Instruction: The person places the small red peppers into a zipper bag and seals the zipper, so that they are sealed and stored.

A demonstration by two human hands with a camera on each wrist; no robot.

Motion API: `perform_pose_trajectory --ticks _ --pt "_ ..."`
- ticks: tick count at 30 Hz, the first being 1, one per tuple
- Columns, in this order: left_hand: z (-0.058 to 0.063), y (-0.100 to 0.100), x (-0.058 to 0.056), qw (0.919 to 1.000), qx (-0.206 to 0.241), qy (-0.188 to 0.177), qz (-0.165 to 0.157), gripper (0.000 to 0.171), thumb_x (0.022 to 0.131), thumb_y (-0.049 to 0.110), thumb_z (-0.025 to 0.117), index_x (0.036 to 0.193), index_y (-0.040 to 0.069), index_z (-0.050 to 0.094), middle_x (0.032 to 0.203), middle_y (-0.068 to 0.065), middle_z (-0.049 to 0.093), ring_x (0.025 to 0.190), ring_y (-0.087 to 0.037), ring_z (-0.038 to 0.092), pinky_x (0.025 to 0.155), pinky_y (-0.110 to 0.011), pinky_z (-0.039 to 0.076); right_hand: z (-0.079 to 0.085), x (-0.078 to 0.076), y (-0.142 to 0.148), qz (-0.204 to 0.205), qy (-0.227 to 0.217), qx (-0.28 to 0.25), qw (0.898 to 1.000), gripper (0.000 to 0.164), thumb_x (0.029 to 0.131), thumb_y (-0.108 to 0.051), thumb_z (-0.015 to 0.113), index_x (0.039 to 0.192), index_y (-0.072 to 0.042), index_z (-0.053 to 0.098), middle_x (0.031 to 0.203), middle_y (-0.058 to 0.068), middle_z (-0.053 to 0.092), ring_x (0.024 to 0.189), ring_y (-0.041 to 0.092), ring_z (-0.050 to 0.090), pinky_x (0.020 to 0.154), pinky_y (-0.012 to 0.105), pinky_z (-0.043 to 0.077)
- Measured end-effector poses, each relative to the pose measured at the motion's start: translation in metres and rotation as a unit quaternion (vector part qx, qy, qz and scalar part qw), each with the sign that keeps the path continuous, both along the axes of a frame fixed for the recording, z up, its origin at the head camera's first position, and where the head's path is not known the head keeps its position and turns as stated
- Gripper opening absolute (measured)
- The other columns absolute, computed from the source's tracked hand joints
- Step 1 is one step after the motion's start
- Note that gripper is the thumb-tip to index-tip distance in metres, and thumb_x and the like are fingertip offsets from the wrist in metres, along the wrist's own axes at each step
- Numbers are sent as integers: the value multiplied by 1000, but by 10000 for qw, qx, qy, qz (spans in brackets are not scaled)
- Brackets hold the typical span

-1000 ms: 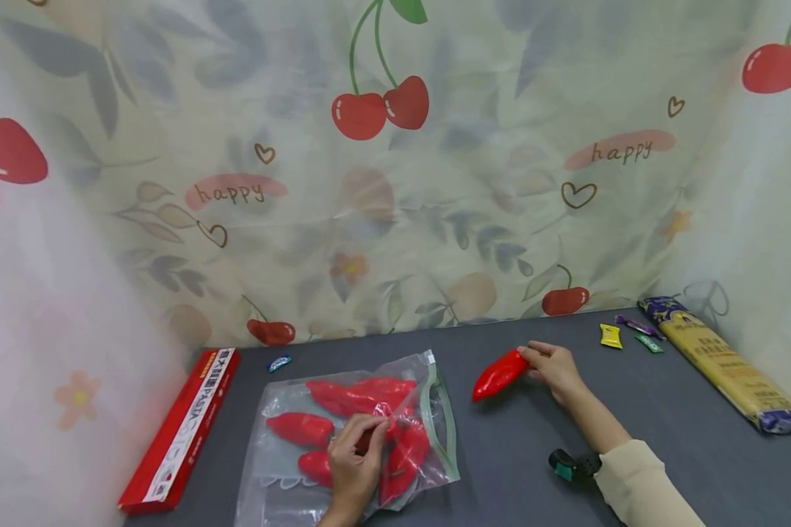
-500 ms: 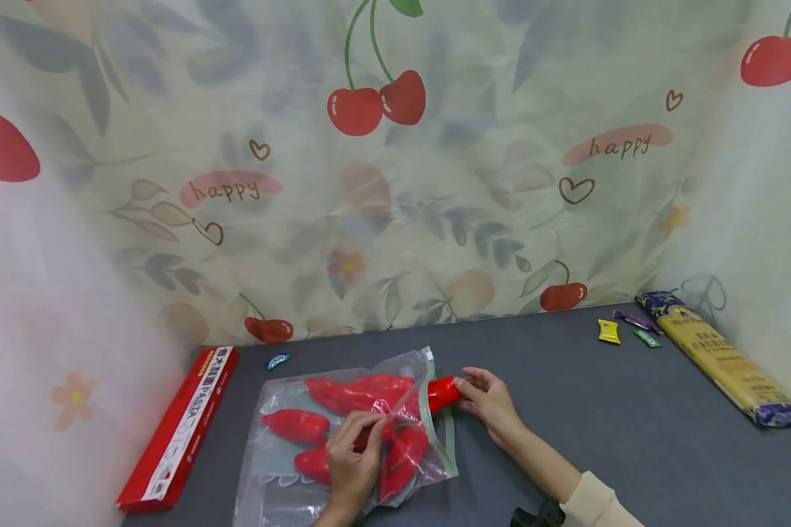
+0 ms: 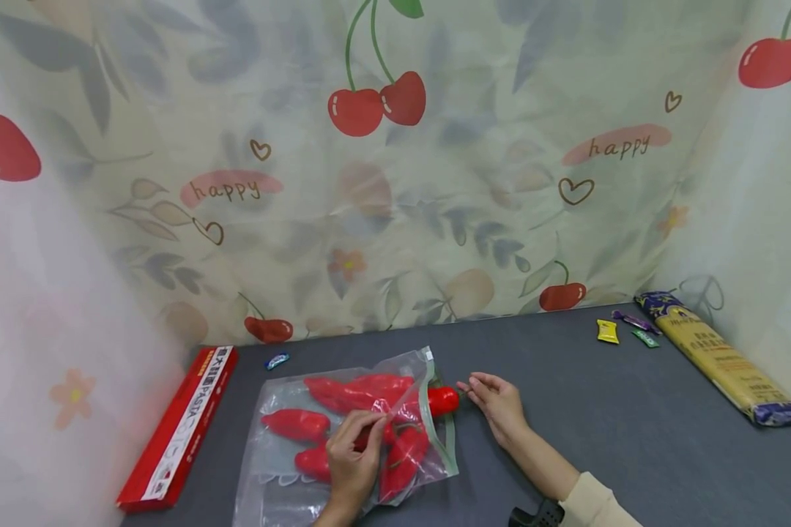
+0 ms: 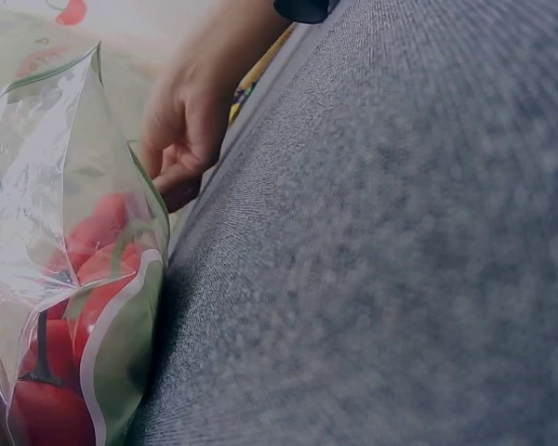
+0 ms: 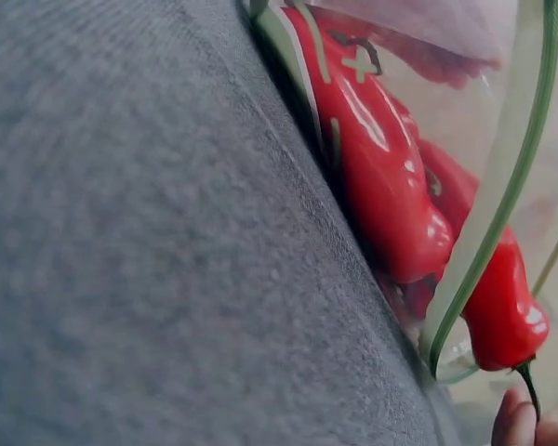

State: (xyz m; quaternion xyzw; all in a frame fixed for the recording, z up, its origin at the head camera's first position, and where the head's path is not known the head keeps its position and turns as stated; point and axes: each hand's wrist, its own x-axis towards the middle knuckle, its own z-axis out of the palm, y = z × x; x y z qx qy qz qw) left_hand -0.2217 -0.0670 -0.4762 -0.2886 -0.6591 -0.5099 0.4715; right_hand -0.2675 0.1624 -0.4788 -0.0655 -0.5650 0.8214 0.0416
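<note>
A clear zip bag [image 3: 398, 366] with a green-edged mouth lies on the dark table, with several red peppers [image 3: 405, 454] inside. My left hand [image 3: 356, 457] pinches the bag's upper layer near its mouth. One red pepper [image 3: 444, 401] lies partly in the mouth, its stem end sticking out to the right. With thumb and finger, my right hand [image 3: 499, 410] pinches this pepper's green stem [image 5: 530, 383], as the right wrist view shows. In the left wrist view, the right hand [image 4: 181, 130] is behind the bag's raised mouth [image 4: 153, 204]; plastic glare blurs the peppers there.
A red pasta box [image 3: 178, 432] lies at the left, with a small blue candy [image 3: 277, 361] near it. At the right are a yellow candy [image 3: 607, 331], a green candy [image 3: 646, 338], a purple candy [image 3: 636, 322] and a long yellow packet [image 3: 718, 355]. A printed curtain [image 3: 395, 241] stands behind.
My right hand has brought the red pepper left from the open table into the bag's mouth. Its grip has shifted from the pepper's end to the stem. The left hand stays put.
</note>
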Motion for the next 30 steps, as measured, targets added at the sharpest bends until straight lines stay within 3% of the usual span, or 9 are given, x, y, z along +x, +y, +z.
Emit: perform_pose_trajectory --ticks 5,10,14,17,23,30 --pt "0 0 -1 9999 12 135 28 21 67 -12 71 85 -3 68 76 -9 66 71 -13 63 69 -14 50 1 6 -9 118 -275 80 9995 13 84 0 62 94 4 56 76 4 70 71 11 69 67 20 54" --pt "2 -2 -1 9999 29 145 86 21 67 -13 71 85 -1 68 76 -9 66 70 -13 63 69 -14 49 5 17 -42 217 -67 585 9980 15 78 -1 69 86 7 59 68 2 68 62 11 66 59 21 54" --pt "2 -2 0 9999 19 89 122 21 67 -12 71 85 -1 68 76 -9 66 70 -13 63 69 -14 50 5 22 -60 201 -19 1035 9944 15 76 -2 69 85 8 62 66 0 67 59 6 61 56 20 51" --pt "2 -2 0 9999 19 38 130 21 68 -12 71 85 -2 68 77 -9 66 71 -12 63 69 -14 50 5 23 -63 111 -32 1072 9942 16 77 -1 67 88 10 63 69 3 69 60 6 62 57 20 51" --pt "2 -1 -1 9999 56 28 130 20 67 -12 71 85 -3 68 78 -10 66 72 -12 64 71 -14 50 2 23 -57 225 164 1333 9907 19 77 -2 68 91 10 64 70 4 69 61 7 63 58 21 52" --pt "2 0 -1 9998 71 -17 173 22 67 -13 71 86 -1 68 77 -9 66 71 -12 63 69 -13 50 7 21 -49 469 417 2014 9775 17 75 -1 68 88 9 65 69 6 69 58 5 60 53 19 48"
